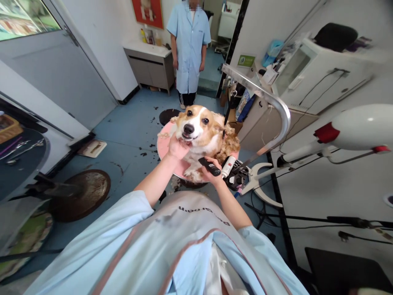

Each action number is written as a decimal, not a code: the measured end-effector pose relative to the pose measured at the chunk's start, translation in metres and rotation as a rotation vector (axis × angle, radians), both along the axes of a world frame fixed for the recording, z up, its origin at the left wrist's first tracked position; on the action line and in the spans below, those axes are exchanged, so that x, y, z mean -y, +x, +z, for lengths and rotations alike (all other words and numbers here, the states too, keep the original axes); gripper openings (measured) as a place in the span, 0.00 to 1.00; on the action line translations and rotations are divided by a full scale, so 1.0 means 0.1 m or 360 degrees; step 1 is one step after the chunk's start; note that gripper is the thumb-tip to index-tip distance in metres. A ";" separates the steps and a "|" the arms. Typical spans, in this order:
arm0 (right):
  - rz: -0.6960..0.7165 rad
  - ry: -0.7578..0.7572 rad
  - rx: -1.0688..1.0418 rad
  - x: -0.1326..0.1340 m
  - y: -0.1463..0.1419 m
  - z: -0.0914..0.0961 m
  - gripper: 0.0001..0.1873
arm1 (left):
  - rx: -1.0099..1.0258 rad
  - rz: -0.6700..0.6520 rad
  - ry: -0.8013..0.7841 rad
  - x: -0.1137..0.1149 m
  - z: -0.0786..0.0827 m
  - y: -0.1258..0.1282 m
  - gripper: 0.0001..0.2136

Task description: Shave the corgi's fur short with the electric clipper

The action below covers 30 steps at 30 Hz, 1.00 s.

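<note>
Black clipper [210,166] in right hand [216,178], left hand [178,148] under dog's chin [190,139]

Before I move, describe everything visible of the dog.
The dog has tan and white fur, a white blaze, dark eyes and black nose. It is on the round pink table, face toward the camera, clumps of fur beside it. The left hand supports its chin; the right hand holds a black clipper near its chest, contact unclear. A black strap hangs beside its head.
</note>
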State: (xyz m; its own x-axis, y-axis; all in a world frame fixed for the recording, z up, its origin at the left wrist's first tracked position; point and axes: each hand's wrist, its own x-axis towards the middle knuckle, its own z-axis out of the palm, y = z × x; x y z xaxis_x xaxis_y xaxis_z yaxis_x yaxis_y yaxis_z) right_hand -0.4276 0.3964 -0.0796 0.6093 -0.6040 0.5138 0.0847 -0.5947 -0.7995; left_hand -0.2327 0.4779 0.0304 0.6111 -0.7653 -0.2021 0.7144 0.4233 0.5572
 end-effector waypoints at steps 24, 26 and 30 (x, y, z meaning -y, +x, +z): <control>-0.0219 -0.0088 -0.0159 -0.17 0.23 -0.05 0.17 | 0.0049 0.0034 0.0024 -0.10 0.21 -0.12 0.09; -0.0214 -0.0090 -0.0143 -0.20 0.18 -0.04 0.17 | 0.0064 0.0038 0.0029 -0.10 0.22 -0.13 0.06; -0.0172 -0.0091 -0.0027 -0.14 0.19 0.05 0.17 | 0.0129 0.0061 0.0033 -0.07 0.16 -0.09 0.05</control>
